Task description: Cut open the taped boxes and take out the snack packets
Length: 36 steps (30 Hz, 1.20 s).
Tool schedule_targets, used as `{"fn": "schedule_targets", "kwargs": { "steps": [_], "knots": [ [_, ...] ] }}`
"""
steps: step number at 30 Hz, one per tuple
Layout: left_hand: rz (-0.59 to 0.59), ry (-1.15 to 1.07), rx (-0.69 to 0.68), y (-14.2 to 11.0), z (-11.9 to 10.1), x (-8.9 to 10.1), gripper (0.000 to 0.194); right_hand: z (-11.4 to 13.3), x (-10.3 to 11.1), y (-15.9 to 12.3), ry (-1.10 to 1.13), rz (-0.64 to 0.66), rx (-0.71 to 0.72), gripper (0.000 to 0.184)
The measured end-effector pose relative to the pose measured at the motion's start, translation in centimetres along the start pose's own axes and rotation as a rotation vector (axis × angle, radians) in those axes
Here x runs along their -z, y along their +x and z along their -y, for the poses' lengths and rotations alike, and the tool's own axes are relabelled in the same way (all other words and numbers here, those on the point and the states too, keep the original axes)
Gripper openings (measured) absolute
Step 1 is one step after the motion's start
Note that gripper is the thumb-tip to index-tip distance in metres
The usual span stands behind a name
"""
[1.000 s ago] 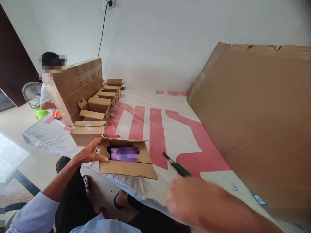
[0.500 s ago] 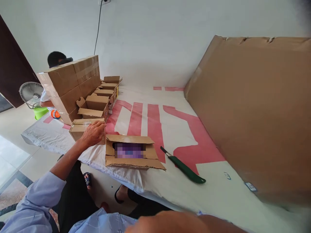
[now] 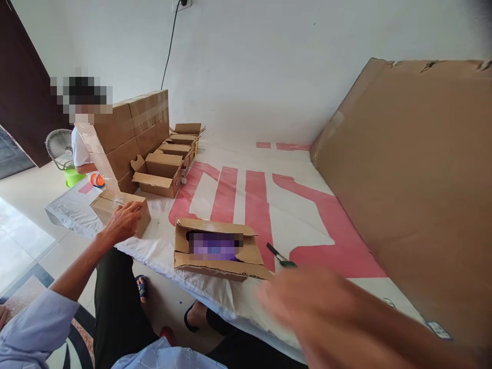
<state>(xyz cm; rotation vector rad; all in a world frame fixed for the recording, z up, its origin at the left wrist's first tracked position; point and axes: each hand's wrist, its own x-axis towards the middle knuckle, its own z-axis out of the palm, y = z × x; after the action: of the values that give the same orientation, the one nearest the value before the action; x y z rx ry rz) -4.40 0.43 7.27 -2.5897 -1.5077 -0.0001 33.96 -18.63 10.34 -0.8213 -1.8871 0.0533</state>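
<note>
My left hand (image 3: 125,223) lies over the top and near end of a taped, closed cardboard box (image 3: 103,207), its fingers curled round the edge. An open cardboard box (image 3: 211,270) stands in front of me, flaps spread, with something purple (image 3: 215,247) inside, its details pixelated. My right hand (image 3: 300,297) is smeared by motion and comes in from the lower right. It covers most of a green-handled knife (image 3: 286,263) lying on the table; whether it touches the knife, I cannot tell.
Open cardboard boxes (image 3: 158,188) stand in a row at the back left, beside a stack of sealed boxes (image 3: 119,148). Behind the stack sits another person (image 3: 80,146). A large carton (image 3: 415,169) fills the right side of the cloth-covered table (image 3: 292,205).
My left hand has shifted the closed box left, away from the row of open boxes. My right hand has risen from the bottom edge toward the knife. The view has turned slightly left.
</note>
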Motion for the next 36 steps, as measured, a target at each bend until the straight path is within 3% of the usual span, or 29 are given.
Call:
{"fn": "schedule_targets", "kwargs": {
  "steps": [2, 4, 7, 10, 13, 16, 20, 22, 30, 33, 36],
  "knots": [
    [-0.027, -0.029, 0.037, -1.3, 1.0, 0.3, 0.027, -2.4, -1.6, 1.4, -0.078, 0.01, -0.006, 0.031],
    [-0.109, -0.117, 0.026, -2.0, 0.5, 0.4, 0.028, -5.2, -3.1, 2.0, -0.163, 0.101, -0.056, 0.029],
    [-0.206, -0.381, -0.081, -1.7, -3.0, -0.1, 0.028, -8.4, -4.7, 2.1, -0.234, 0.367, -0.22, 0.031],
    [-0.132, -0.588, -0.17, -0.1, -7.7, -1.0, 0.027, -9.6, -6.0, 2.1, -0.263, 0.629, -0.341, 0.031],
    [-0.055, -0.627, -0.126, 1.9, -11.0, -1.6, 0.034, -10.0, -6.6, 2.3, -0.309, 0.735, -0.345, 0.033],
    [-0.031, -0.626, -0.039, 3.2, -11.9, -1.8, 0.064, -10.7, -6.3, 2.1, -0.368, 0.755, -0.255, 0.034],
    [0.0, -0.706, -0.012, 3.3, -11.1, -1.9, 0.111, -11.9, -5.3, 1.0, -0.429, 0.766, -0.179, 0.037],
    [0.011, -0.753, -0.015, 3.2, -10.6, -2.2, 0.126, -12.1, -5.1, 0.8, -0.463, 0.745, -0.149, 0.033],
    [0.056, -0.768, -0.049, 3.9, -10.0, -2.8, 0.118, -12.0, -3.0, 0.0, -0.813, 0.624, -0.124, 0.015],
    [0.08, -0.75, -0.05, 4.1, -10.1, -2.7, 0.126, -12.7, -2.0, -1.4, -0.837, 0.606, -0.157, 0.013],
    [0.073, -0.736, -0.107, 4.1, -10.3, -2.9, 0.138, -13.4, -2.2, -2.3, -0.842, 0.592, -0.174, 0.012]
  ]
}}
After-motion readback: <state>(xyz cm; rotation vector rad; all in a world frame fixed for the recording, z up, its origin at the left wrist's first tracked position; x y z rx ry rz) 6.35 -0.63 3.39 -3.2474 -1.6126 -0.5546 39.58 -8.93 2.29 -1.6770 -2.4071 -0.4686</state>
